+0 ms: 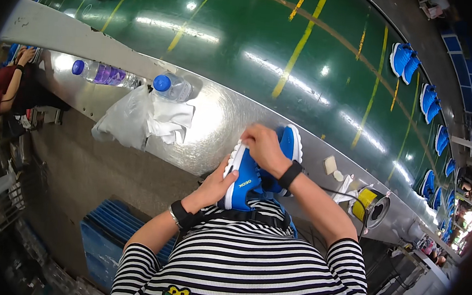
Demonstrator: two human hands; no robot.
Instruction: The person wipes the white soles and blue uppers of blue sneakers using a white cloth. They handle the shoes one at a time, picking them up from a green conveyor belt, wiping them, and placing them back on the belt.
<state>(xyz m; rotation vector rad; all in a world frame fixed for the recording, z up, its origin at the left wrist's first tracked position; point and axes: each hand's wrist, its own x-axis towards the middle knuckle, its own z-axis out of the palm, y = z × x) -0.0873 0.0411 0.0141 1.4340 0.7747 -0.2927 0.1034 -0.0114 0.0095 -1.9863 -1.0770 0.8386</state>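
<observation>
While the blue shoe point(246, 179) is held just below the centre of the frame, against the near edge of the metal bench point(216, 117), it is gripped from both sides. The left hand point(217, 184) is closed around the heel end, with the thumb pressed on the blue side panel; the right hand point(264, 147) is curled over the top of the shoe near the white sole edge, its fingers bent down and hidden behind the knuckles. A second blue shoe point(291, 144) is seen just behind the right hand, lying on the bench and touching or nearly touching the first.

For the work to be done well, the heel should be kept braced by the left hand so that the shoe is not twisted as the right fingers press or pull at the upper. Pressure is best applied close to the seam between the white sole and the blue fabric, where a slip would be least likely to crease the material. What the right fingertips actually hold cannot be told, since they are covered.

Towards the right of the frame a yellow roll in a metal holder point(371, 207) is stood on the bench, with small pale pieces point(330, 165) beside it. At upper left two plastic bottles point(171, 87) and a crumpled white bag point(143, 119) are laid. Beyond the bench, a green conveyor belt point(246, 30) carries more blue shoes point(403, 60) along the right edge.
</observation>
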